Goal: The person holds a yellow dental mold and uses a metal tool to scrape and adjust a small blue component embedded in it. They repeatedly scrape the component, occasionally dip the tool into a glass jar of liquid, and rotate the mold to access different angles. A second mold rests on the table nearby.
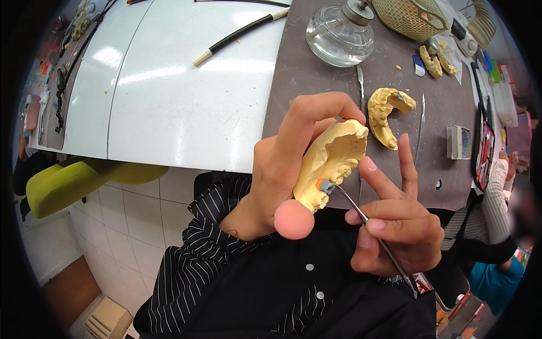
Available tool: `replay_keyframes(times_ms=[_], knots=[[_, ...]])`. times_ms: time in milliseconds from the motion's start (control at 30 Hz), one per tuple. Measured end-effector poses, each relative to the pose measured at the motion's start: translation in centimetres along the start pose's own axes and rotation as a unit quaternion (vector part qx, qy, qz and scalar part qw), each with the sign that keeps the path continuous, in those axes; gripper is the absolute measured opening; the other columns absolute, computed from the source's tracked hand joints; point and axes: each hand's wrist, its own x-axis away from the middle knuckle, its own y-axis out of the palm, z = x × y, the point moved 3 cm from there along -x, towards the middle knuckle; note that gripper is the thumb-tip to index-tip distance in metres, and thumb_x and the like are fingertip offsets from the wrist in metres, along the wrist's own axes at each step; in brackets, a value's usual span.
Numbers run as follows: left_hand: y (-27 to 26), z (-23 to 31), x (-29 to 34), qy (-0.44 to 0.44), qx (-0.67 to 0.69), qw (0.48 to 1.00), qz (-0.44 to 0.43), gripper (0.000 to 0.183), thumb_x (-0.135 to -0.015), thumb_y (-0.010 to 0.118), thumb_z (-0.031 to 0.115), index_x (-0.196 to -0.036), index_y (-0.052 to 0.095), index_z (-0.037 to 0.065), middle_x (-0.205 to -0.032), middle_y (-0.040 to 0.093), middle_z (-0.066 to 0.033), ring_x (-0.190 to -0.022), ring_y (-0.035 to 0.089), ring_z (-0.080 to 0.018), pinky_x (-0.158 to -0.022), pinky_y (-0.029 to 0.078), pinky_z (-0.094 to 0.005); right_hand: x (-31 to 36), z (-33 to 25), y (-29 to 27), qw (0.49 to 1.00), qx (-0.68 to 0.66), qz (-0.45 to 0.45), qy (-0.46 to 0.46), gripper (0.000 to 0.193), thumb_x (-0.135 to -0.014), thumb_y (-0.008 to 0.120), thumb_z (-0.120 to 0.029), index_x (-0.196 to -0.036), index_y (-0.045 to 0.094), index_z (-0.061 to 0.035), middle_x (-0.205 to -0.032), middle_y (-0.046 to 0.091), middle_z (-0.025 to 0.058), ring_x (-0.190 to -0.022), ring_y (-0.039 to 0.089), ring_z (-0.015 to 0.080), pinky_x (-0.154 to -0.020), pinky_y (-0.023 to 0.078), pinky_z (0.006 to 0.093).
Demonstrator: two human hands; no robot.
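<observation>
My left hand [276, 158] is wrapped round a yellow plaster dental cast [323, 155], tilted up in front of my chest. Its fingers curl over the far edge, and the thumb tip presses at the near end. On the cast's tooth row sits a grey wax tooth [326, 187] with an orange patch beside it. My right hand [403, 226] pinches a thin metal wax carver [389, 255] like a pen, two fingers stretched away. The carver's tip meets or nearly meets the grey tooth; exact contact cannot be made out.
A second dental cast [379, 113] lies on the brown mat [333, 85], near a wax knife [361, 82], a thin instrument [422, 113] and a small box [459, 142]. Behind stand a glass spirit lamp [339, 39] and a woven basket [403, 20]. Another person's sleeve [497, 198] shows at right.
</observation>
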Motion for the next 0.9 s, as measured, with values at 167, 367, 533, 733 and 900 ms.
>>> replay_keyframes(times_ms=[167,367,533,733,900], knots=[[0.13,0.33,-0.04,-0.02,0.013,1.0,0.009,0.066,-0.076,0.053,0.053,-0.108,0.04,-0.004,-0.099,0.051,-0.0109,-0.078,0.061,-0.0174,-0.063,0.049,-0.0235,0.0,-0.09,0.1,1.0,0.01,0.009,-0.002,0.024,-0.072,0.048,0.002,-0.093,0.04,-0.0078,-0.069,0.059,0.0058,-0.102,0.053,0.0366,-0.097,0.008,0.065],[0.27,0.31,0.02,-0.053,0.014,0.998,0.023,0.086,-0.067,0.041,0.07,-0.108,0.039,-0.005,-0.099,0.051,-0.0116,-0.077,0.061,-0.0171,-0.061,0.049,-0.0233,0.32,0.08,0.1,1.0,0.008,0.021,0.004,0.024,-0.072,0.048,0.001,-0.092,0.04,-0.0086,-0.07,0.059,0.0055,-0.102,0.053,0.0358,-0.097,0.008,0.065],[0.14,0.13,0.04,-0.04,-0.002,0.999,0.01,0.094,-0.063,0.036,0.076,-0.109,0.038,-0.006,-0.098,0.051,-0.0121,-0.076,0.06,-0.0165,-0.06,0.048,-0.0229,0.11,0.07,-0.03,1.0,0.004,-0.01,0.01,0.024,-0.073,0.048,0.001,-0.094,0.04,-0.0099,-0.071,0.059,0.0049,-0.103,0.052,0.0357,-0.097,0.008,0.0651],[0.03,-0.03,0.03,-0.012,0.0,1.0,-0.004,0.098,-0.06,0.034,0.078,-0.109,0.037,-0.007,-0.097,0.051,-0.0125,-0.074,0.06,-0.0156,-0.06,0.048,-0.0226,0.15,0.16,-0.02,1.0,-0.004,-0.009,0.005,0.026,-0.073,0.048,0.001,-0.095,0.04,-0.0103,-0.072,0.059,0.0051,-0.104,0.052,0.0359,-0.097,0.008,0.0652],[0.07,0.08,0.02,-0.026,-0.007,1.0,-0.001,0.098,-0.06,0.034,0.078,-0.109,0.037,-0.007,-0.098,0.051,-0.0127,-0.074,0.06,-0.0158,-0.059,0.048,-0.0228,0.36,0.36,0.05,1.0,-0.007,-0.002,0.002,0.026,-0.073,0.047,0.002,-0.095,0.04,-0.01,-0.073,0.059,0.0053,-0.104,0.052,0.0359,-0.096,0.007,0.0657]])
